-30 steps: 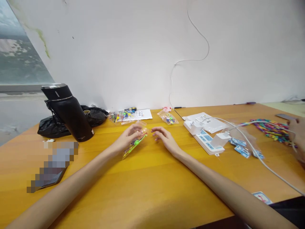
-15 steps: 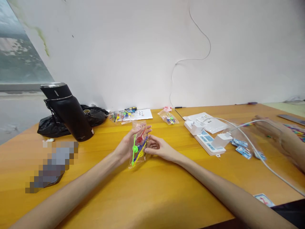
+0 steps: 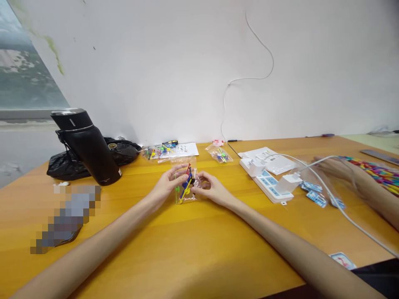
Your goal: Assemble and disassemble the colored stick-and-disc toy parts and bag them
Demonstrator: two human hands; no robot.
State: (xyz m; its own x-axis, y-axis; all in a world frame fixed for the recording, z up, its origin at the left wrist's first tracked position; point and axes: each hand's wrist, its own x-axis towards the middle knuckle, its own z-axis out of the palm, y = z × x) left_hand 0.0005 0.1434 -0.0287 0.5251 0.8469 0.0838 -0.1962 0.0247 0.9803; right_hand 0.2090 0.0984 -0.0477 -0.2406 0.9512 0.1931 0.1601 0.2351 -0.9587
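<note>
A clear plastic bag [image 3: 188, 198] of thin coloured plastic pieces hangs upright between my hands, above the middle of the table. Inside it I see blue, yellow, red, green, black and white parts, some shaped like clock hands with a round hub. My left hand [image 3: 171, 181] pinches the bag's left side, thumb across its front. On the opposite side my right hand [image 3: 212, 187] grips the bag near the black and white pieces, fingers curled. Part of the contents is hidden behind my left thumb.
A black bottle [image 3: 90, 147] stands left before a black plastic bag [image 3: 67, 164]. More bagged pieces [image 3: 222, 155] lie near the wall. Right are a power strip [image 3: 269, 185], a white cable [image 3: 330, 195], blue cards [image 3: 316, 198], colourful strands [image 3: 374, 172] and another person's hand [image 3: 335, 168].
The bag has turned between my hands, bringing black and white pieces into view on the right. My left thumb now lies across its front. The other person's hand has shifted left.
</note>
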